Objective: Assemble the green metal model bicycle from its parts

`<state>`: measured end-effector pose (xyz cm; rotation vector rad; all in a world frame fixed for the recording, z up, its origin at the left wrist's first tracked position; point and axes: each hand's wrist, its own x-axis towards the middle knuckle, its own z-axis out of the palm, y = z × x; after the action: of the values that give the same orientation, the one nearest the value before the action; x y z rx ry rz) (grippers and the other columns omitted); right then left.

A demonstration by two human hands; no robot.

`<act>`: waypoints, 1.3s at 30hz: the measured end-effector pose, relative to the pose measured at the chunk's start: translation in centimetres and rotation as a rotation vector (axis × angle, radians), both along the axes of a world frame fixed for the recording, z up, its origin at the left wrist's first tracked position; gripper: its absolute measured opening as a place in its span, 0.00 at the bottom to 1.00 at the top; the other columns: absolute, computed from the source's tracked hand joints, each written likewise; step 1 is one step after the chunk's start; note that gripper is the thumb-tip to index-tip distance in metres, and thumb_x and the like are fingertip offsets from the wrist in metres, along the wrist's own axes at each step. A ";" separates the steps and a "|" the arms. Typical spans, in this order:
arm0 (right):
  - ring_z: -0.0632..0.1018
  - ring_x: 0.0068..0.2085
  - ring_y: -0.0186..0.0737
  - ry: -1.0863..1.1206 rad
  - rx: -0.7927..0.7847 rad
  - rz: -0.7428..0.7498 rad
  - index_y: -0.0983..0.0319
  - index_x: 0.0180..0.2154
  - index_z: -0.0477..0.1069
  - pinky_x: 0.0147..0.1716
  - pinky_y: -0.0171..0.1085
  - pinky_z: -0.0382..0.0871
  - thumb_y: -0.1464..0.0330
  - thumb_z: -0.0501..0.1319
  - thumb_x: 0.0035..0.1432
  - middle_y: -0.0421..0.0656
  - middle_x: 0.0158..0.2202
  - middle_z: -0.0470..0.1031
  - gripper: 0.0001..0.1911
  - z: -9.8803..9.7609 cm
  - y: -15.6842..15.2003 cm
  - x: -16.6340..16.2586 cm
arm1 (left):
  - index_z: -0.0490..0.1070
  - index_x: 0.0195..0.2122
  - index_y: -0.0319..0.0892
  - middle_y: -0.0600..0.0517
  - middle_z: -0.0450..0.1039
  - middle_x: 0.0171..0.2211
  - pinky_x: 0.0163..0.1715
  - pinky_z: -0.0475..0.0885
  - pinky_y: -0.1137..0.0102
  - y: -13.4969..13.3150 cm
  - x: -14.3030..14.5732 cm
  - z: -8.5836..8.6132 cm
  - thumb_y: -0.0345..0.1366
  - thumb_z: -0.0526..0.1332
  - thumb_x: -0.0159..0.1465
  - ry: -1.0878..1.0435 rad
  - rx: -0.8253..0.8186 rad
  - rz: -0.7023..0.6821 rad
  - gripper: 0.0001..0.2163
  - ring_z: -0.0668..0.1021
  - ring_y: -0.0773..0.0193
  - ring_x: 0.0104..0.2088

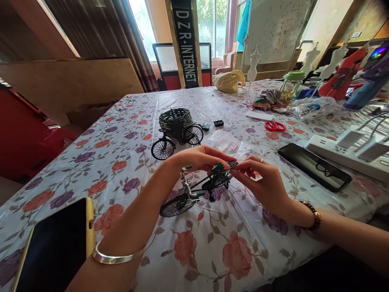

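A miniature bicycle (199, 190) with a green seat stands upright on the flowered tablecloth, its front wheel toward the lower left. My left hand (197, 159) reaches over from behind, its fingers closed on the bicycle near the seat and rear rack. From the right, my right hand (263, 174) pinches the back end of the rear rack (232, 164) between thumb and fingers. The exact contact under the left fingers is partly hidden. Beyond my left hand stands a second black miniature bicycle (179, 138) with a dark woven basket (175, 117) at it.
Two small dark pieces (218, 123) lie behind the hands, near a clear plastic bag (223, 142). Red scissors (275, 126), a black phone (314, 166) and a white power strip (349, 156) are on the right. A yellow-cased phone (56, 247) lies at lower left.
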<state>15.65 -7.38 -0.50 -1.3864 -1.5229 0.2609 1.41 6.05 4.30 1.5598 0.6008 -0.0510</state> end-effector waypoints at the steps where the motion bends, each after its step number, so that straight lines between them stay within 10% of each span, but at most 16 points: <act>1: 0.64 0.26 0.30 0.009 -0.019 0.005 0.61 0.29 0.71 0.26 0.33 0.59 0.67 0.61 0.51 0.38 0.24 0.66 0.04 0.1 0.0 0.0 | 0.74 0.40 0.46 0.56 0.73 0.26 0.22 0.60 0.80 0.0 0.0 -0.1 0.36 0.65 0.49 -0.002 -0.007 0.003 0.16 0.67 0.76 0.23; 39: 0.67 0.28 0.30 -0.174 -0.140 0.068 0.59 0.42 0.66 0.27 0.32 0.61 0.64 0.58 0.54 0.39 0.31 0.66 0.13 0.5 1.1 1.9 | 0.73 0.41 0.46 0.57 0.68 0.25 0.21 0.59 0.80 -0.3 -0.5 0.8 0.37 0.63 0.51 -0.049 0.032 -0.059 0.15 0.64 0.74 0.24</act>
<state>17.56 -6.28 -0.04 -1.5011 -1.7241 0.3003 0.87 5.76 5.15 1.6048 0.5193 -0.0481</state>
